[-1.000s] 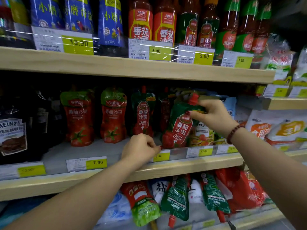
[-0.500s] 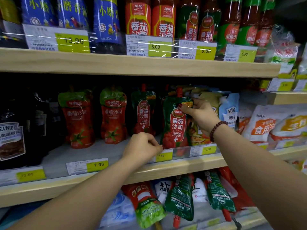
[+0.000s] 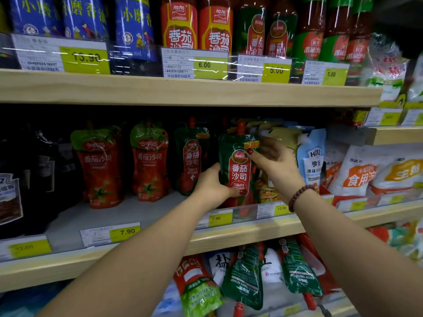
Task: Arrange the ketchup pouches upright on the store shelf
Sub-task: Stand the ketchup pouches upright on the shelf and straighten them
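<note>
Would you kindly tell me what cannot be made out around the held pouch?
Head view:
Lower part of the green ketchup pouch: covered by the left hand and yellow price tag.
Yellow packet behind the right hand: mostly covered.
Dark Heinz bottle: cut off by the left edge.

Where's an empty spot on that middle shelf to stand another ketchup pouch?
Bare grey shelf floor lies in front of the two red pouches, behind the left 7.90 tag. Right of the held green pouch, packets crowd together.
</note>
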Available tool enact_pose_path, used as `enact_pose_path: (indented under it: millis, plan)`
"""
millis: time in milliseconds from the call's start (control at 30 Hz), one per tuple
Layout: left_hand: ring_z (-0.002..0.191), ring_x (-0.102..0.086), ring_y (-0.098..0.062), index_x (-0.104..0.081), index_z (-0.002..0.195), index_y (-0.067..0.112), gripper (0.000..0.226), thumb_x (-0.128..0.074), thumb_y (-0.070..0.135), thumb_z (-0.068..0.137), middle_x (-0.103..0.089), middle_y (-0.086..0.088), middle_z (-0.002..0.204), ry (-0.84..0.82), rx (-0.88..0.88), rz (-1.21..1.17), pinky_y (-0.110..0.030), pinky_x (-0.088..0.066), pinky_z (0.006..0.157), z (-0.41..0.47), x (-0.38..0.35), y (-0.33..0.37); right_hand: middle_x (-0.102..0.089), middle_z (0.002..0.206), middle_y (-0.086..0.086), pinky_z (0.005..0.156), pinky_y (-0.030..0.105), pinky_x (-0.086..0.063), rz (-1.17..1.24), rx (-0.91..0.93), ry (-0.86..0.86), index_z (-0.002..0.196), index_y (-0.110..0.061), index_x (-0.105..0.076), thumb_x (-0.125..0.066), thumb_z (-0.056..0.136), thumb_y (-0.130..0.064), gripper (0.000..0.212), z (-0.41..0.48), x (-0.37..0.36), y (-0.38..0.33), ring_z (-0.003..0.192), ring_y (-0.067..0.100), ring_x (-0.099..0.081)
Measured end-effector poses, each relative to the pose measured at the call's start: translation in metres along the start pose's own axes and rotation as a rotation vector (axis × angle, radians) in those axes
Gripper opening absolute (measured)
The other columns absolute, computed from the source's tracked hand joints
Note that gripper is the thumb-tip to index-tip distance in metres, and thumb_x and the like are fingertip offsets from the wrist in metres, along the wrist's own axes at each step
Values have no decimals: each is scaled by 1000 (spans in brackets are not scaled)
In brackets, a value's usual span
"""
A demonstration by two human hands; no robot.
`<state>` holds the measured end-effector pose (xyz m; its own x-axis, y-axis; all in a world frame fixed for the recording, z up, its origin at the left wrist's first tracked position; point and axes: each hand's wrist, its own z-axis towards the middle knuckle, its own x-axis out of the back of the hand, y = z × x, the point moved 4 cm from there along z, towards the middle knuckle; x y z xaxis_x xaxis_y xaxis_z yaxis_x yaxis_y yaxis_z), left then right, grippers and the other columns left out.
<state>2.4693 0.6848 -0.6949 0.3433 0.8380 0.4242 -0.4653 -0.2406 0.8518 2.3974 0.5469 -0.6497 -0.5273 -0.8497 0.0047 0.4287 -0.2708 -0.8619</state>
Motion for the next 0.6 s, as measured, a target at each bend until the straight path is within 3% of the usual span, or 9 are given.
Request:
enact_pose_path:
  millis: [100,200,267,333,400,500,600]
  plan:
    - [93,-55,-9,-52,117,24,66,-85,21,59,-57,13,97,20,-10,31,-23,-39,77,5,3,-1,-61,98,-6,69,11,-49,-244,163,23,107,-17,-56,-72,77,-22,35,-28,11,8,84,1,-60]
    - [97,-53,-9,-48,120,21,69,-84,25,61,-62,5,111,52,-25,90,-25,-38,80,8,4,-2,-62,88,-7,70,17,-49,-452,293,-113,92,-19,-63,-76,73,-27,25,-58,11,23,82,5,-59]
    - [106,-56,-14,-33,130,20,86,-84,28,61,-61,-1,121,123,-56,148,-27,-42,83,5,6,-2,-62,84,-8,72,21,-48,-544,361,-219,85,-20,-64,-77,70,-32,23,-71,9,33,83,2,-57]
    - [111,-57,-21,-7,139,37,114,-85,31,57,-58,-4,125,190,-105,215,-34,-47,88,-2,9,0,-61,82,-8,74,27,-47,-575,393,-248,81,-20,-64,-77,71,-34,22,-76,8,40,84,6,-56]
    - [109,-58,-27,17,135,54,134,-86,31,53,-53,-9,129,172,-177,309,-47,-51,87,-8,9,5,-59,81,-9,73,34,-47,-577,414,-209,79,-21,-63,-78,71,-28,19,-76,6,44,83,8,-55]
    - [103,-59,-29,22,127,64,133,-85,27,57,-45,-11,128,101,-265,480,-48,-55,80,-10,6,10,-55,79,-13,71,34,-44,-621,437,-152,77,-26,-57,-77,71,-30,21,-76,1,49,82,6,-52]
    - [106,-57,-27,18,124,70,127,-82,22,63,-45,-9,125,46,-256,520,-42,-54,84,-2,3,8,-52,79,-19,69,27,-40,-647,469,-125,77,-31,-53,-69,73,-42,19,-76,0,53,82,-1,-48]
